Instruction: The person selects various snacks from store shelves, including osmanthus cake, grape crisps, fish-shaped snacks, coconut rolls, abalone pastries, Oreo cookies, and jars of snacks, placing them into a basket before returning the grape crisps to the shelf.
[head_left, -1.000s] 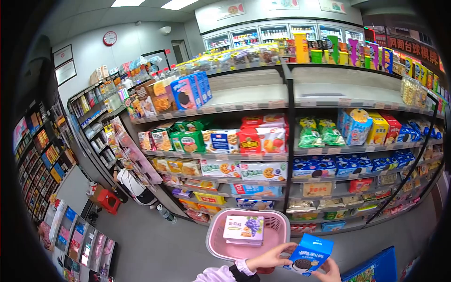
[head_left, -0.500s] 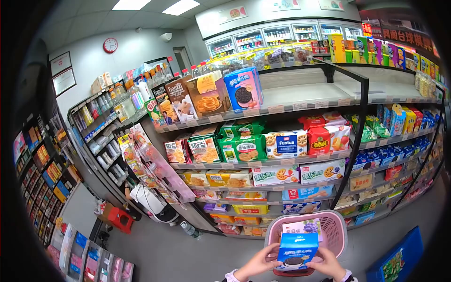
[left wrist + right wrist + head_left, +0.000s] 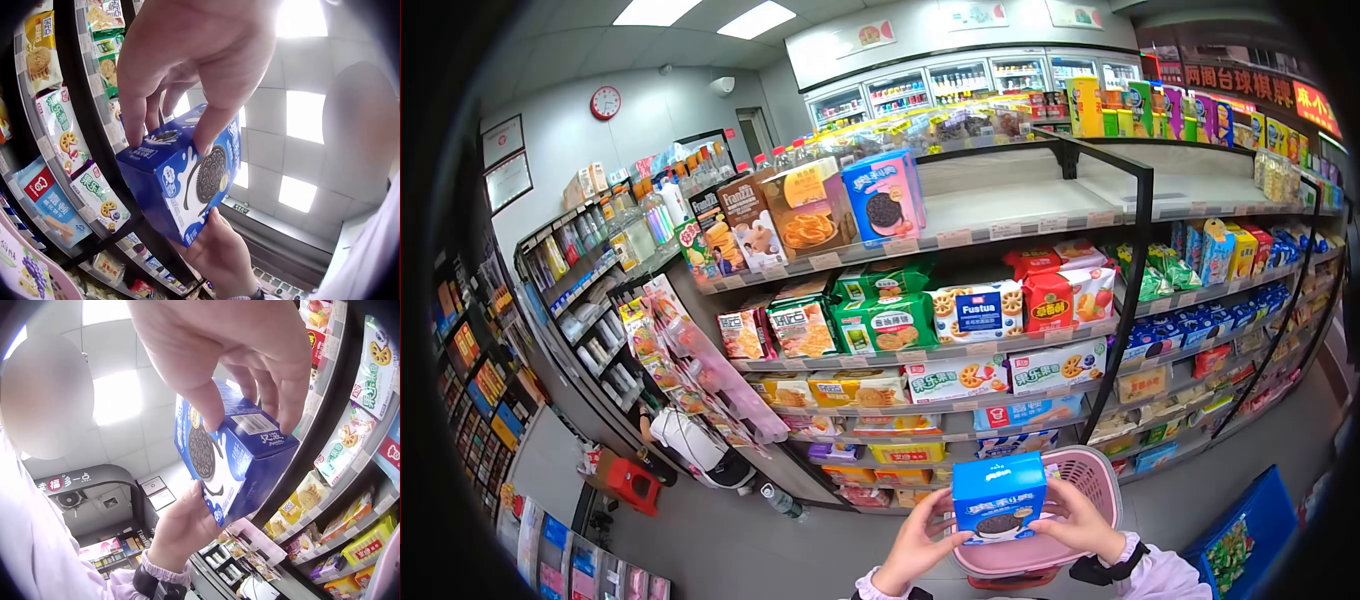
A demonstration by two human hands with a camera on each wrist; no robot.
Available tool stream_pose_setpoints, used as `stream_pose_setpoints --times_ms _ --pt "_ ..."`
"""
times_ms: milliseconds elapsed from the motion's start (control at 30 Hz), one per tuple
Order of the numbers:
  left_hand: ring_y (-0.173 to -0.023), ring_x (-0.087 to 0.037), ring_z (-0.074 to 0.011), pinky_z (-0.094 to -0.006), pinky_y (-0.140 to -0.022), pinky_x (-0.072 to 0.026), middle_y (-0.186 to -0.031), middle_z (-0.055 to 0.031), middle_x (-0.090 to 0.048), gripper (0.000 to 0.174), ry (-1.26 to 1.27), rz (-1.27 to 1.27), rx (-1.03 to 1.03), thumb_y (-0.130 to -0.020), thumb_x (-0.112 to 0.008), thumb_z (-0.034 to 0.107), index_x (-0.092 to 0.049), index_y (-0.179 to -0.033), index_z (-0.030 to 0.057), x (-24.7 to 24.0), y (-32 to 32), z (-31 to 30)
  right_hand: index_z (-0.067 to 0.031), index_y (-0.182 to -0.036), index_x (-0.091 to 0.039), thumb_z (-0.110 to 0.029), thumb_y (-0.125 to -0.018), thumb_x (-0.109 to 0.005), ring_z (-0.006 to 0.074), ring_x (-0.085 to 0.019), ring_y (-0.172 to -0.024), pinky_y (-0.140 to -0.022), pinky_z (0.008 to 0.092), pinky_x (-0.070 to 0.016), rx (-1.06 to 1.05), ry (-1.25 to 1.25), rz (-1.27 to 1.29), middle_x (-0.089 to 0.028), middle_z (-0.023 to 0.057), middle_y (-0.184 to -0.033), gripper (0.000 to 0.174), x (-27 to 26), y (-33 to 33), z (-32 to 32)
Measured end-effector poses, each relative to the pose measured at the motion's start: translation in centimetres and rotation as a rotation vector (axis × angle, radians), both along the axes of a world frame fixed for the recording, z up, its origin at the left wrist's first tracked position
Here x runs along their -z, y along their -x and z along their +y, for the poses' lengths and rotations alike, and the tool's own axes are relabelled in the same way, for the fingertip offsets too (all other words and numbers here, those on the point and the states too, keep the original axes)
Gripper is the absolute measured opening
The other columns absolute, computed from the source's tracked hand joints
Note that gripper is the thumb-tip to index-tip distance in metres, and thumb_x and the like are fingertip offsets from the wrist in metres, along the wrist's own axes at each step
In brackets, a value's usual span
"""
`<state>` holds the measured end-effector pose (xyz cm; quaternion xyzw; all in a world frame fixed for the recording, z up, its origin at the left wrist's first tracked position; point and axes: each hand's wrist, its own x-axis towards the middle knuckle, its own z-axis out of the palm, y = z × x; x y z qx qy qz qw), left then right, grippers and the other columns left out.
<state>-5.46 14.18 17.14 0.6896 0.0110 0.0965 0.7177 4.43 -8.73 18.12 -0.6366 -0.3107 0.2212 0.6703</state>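
Both hands hold a blue box of Oreo cookies, one at each end, with the cookie picture facing the person. My left hand pinches its left end, thumb on the front and fingers over the far side, as the left wrist view shows. At the opposite end my right hand grips the same way, thumb on the front face. In the head view the box overlaps a pink shopping basket on the floor. A purple-and-white box with grapes lies in that basket, mostly hidden in the head view.
Shelves of packaged biscuits rise just beyond the basket. Another Oreo box, blue and pink, stands on the top shelf. A blue bin is at the right, a red stool and a water bottle at the left.
The head view has turned left. The Oreo box has gone from right of the basket to overlapping it, and now appears higher in view. Both hands stay on it.
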Motion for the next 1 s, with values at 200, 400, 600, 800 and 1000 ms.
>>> stream_pose_setpoints --times_ms 200,400,600,800,1000 --pt "-0.111 -0.047 -0.0230 -0.0345 -0.090 -0.0450 -0.115 -0.0123 -0.049 0.055 -0.172 -0.260 -0.106 -0.074 -0.069 0.003 -0.043 -0.122 0.0001 -2.2 -4.3 -0.8 -0.0031 -0.130 -0.034 -0.006 -0.077 -0.067 0.0220 -0.049 -0.112 -0.093 0.0345 -0.0419 0.038 -0.028 -0.196 -0.046 0.0120 -0.122 0.062 -2.0 -4.6 0.0" --pt "-0.086 -0.054 -0.0253 -0.0337 -0.075 -0.0461 -0.102 -0.0152 -0.052 0.047 -0.631 -0.685 -0.229 -0.073 -0.065 0.002 -0.047 -0.116 -0.0023 -13.7 -15.9 3.8 -0.0010 -0.129 -0.034 0.005 -0.076 -0.060 0.0205 -0.044 -0.116 -0.095 0.0345 -0.0410 0.221 -0.179 -0.633 -0.045 0.0100 -0.124 0.059 -14.1 -12.8 4.9" --pt "-0.109 -0.052 -0.0231 -0.0320 -0.088 -0.0450 -0.119 -0.0186 -0.048 0.054 -0.386 -0.805 -0.049 -0.082 -0.048 -0.004 -0.029 -0.132 -0.0030 -23.4 -26.1 8.0 -0.0004 -0.133 -0.031 -0.004 -0.083 -0.057 0.0219 -0.047 -0.114 -0.092 0.0319 -0.0416 0.191 -0.361 -0.626 -0.047 0.0140 -0.123 0.056 -22.6 -25.1 11.6" --pt "-0.118 -0.042 -0.0383 -0.0362 -0.098 -0.0343 -0.124 -0.0285 -0.042 0.059 -0.661 -0.817 -0.087 -0.075 -0.038 -0.007 -0.024 -0.132 -0.0079 -23.7 -33.2 11.1 0.0002 -0.132 -0.033 -0.006 -0.084 -0.057 0.0223 -0.051 -0.109 -0.089 0.0320 -0.0441 0.407 -0.141 -0.685 -0.046 0.0159 -0.124 0.055 -23.5 -31.0 16.0" --pt "-0.123 -0.036 -0.0402 -0.0355 -0.100 -0.0321 -0.130 -0.0343 -0.033 0.063 -0.745 -0.623 -0.081 -0.076 -0.041 0.001 -0.017 -0.132 -0.0149 -21.9 -36.7 12.9 0.0000 -0.128 -0.039 -0.008 -0.085 -0.056 0.0212 -0.053 -0.106 -0.087 0.0312 -0.0435 0.432 0.049 -0.631 -0.053 0.0127 -0.118 0.047 -22.4 -33.0 17.1"
